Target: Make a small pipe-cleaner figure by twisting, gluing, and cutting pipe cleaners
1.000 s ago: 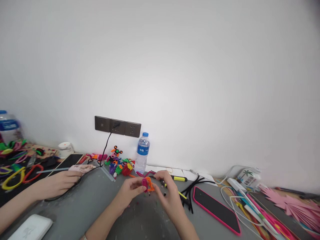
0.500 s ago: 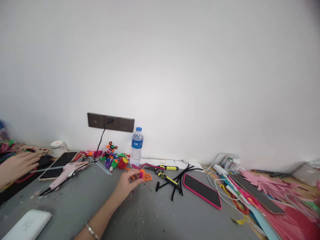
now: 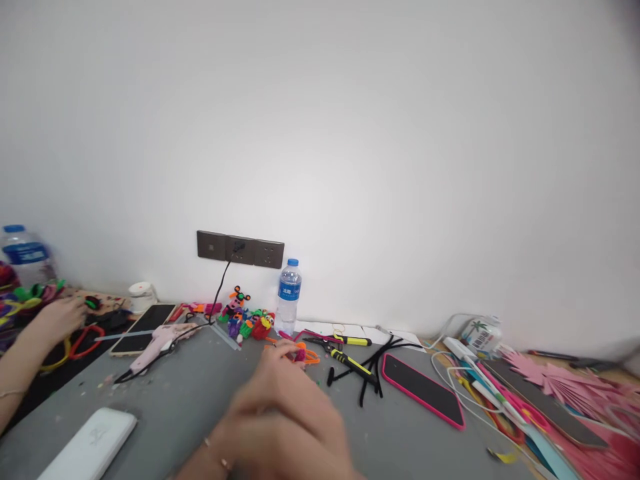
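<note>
My left hand (image 3: 273,369) is closed at the middle of the table, fingertips on a small bent piece of orange and magenta pipe cleaner (image 3: 311,355). Most of that piece is hidden behind the fingers. In front of it, my right hand (image 3: 305,430) is smeared by motion and covers part of my left; its fingers cannot be made out. Just past the fingers lie pliers with yellow-and-black handles (image 3: 354,363), jaws pointing left. Black pipe cleaners (image 3: 370,367) lie crossed around the handles. Small colourful pipe-cleaner figures (image 3: 250,323) stand behind my left hand.
Against the wall stands a water bottle (image 3: 289,297). A pink glue gun (image 3: 157,347) and a white power bank (image 3: 93,443) lie left, a pink-edged phone (image 3: 423,390) right. At far left is another person's hand (image 3: 57,320). Pink folded paper (image 3: 545,377) is at far right.
My right hand has come in from below, in front of my left. The view has shifted a little left. The other person's hand stays at the left edge.
</note>
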`<state>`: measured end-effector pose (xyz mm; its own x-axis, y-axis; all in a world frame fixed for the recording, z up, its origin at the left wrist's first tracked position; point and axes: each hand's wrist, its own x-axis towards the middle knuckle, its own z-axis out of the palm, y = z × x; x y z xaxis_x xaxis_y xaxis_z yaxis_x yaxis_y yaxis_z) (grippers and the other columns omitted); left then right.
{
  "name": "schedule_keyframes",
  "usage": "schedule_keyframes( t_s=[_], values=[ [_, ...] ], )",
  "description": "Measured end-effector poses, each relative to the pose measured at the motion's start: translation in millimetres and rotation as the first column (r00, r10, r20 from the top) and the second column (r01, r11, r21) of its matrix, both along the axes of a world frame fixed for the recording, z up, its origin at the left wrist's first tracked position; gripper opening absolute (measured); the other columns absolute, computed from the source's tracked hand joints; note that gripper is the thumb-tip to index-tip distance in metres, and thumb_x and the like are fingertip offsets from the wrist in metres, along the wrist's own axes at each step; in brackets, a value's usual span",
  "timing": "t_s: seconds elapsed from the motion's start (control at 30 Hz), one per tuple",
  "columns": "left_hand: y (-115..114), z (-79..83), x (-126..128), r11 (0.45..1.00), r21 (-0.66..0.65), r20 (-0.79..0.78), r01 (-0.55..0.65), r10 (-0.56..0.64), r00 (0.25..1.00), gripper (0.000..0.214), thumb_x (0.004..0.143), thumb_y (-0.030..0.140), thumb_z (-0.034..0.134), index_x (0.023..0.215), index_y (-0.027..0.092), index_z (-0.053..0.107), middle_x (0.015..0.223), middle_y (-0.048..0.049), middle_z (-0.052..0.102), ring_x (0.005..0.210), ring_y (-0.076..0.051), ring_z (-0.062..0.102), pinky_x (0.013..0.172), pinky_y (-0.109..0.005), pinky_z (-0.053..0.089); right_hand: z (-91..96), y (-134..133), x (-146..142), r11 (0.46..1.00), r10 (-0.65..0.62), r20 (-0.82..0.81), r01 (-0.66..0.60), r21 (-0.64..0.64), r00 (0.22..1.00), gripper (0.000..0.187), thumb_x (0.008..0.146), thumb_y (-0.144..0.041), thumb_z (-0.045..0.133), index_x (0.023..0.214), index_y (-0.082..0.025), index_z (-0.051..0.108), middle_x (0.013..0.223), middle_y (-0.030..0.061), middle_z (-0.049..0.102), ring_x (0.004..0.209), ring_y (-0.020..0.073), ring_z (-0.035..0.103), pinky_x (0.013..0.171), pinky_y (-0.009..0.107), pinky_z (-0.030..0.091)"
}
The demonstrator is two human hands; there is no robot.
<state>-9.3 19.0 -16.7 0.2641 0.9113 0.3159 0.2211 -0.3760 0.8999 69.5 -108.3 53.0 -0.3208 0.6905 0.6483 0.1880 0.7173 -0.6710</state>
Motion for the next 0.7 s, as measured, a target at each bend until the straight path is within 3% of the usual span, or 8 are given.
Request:
schedule_keyframes(
  t_s=[0.1,0.17,0.23,0.3,0.43,0.57,0.7],
  values=[
    [-2,2.0,0,0.999,0.048,0.029,-0.002,0.0,1.0,0.015,0.071,0.028,0.071,0.085,0.022,0.076,0.096,-0.0063,0.073,0.078,-0.027,0.066,0.076,-0.037,0.051,41.7,34,-43,0.996,0.044,0.136,-0.054,0.077,0.99,0.034,0.089,-0.018,0.047,0.12,-0.031,0.055,0.112,0.0027,0.061,0.105,0.0191,0.057,0.092,0.038,0.047],
    [-3,1.5,0,0.997,0.063,0.043,0.043,-0.046,0.998,0.017,0.075,0.03,0.069,0.089,0.024,0.076,0.098,-0.0057,0.072,0.084,-0.028,0.066,0.074,-0.035,0.052,47.9,48,-78,0.978,0.09,0.336,-0.146,0.147,0.938,0.036,0.09,-0.015,0.046,0.125,-0.024,0.05,0.115,0.0042,0.06,0.11,0.0172,0.054,0.097,0.032,0.044],
    [1,-1.4,0,0.996,0.056,0.053,0.069,-0.072,0.996,0.019,0.072,0.027,0.069,0.09,0.023,0.075,0.099,-0.0065,0.071,0.088,-0.027,0.065,0.074,-0.032,0.053,37.7,61,-114,0.962,0.047,0.479,-0.168,0.215,0.877,0.033,0.092,-0.02,0.045,0.125,-0.019,0.049,0.112,0.0064,0.062,0.108,0.0184,0.055,0.095,0.03,0.044],
    [7,-5.4,0,0.996,0.061,0.011,0.072,-0.072,0.997,0.018,0.069,0.023,0.071,0.086,0.02,0.075,0.097,-0.0079,0.071,0.09,-0.027,0.065,0.076,-0.032,0.054,17.4,75,-149,0.966,-0.06,0.584,-0.1,0.238,0.81,0.033,0.092,-0.028,0.047,0.12,-0.012,0.052,0.108,0.0118,0.064,0.104,0.024,0.056,0.09,0.035,0.047],
    [18,-9.5,-4,0.998,0.06,0.026,-0.001,0.0,1.0,0.017,0.071,0.022,0.068,0.086,0.018,0.074,0.096,-0.0098,0.072,0.088,-0.025,0.066,0.077,-0.033,0.054,-23.4,108,-199,0.981,-0.155,0.693,0.03,0.189,0.704,0.033,0.086,-0.034,0.055,0.11,-0.01,0.058,0.107,0.0172,0.065,0.101,0.0293,0.059,0.082,0.04,0.05],
    [23,-9.9,-8,0.998,0.064,0.031,-0.024,0.022,0.999,0.016,0.071,0.025,0.068,0.084,0.017,0.073,0.092,-0.0103,0.073,0.084,-0.025,0.066,0.074,-0.032,0.054,-45.1,137,-213,0.987,-0.158,0.726,0.12,0.104,0.67,0.035,0.087,-0.038,0.053,0.107,-0.012,0.061,0.108,0.0181,0.067,0.102,0.0301,0.061,0.087,0.045,0.046],
    [26,-13.4,-10,0.993,0.062,0.067,-0.099,0.095,0.993,0.019,0.071,0.027,0.067,0.086,0.016,0.072,0.096,-0.0111,0.071,0.083,-0.024,0.066,0.073,-0.034,0.054,-53.4,141,-214,0.988,-0.131,0.728,0.152,0.037,0.673,0.033,0.085,-0.042,0.053,0.107,-0.02,0.064,0.109,0.0148,0.068,0.105,0.0307,0.06,0.082,0.047,0.048]
  ],
)
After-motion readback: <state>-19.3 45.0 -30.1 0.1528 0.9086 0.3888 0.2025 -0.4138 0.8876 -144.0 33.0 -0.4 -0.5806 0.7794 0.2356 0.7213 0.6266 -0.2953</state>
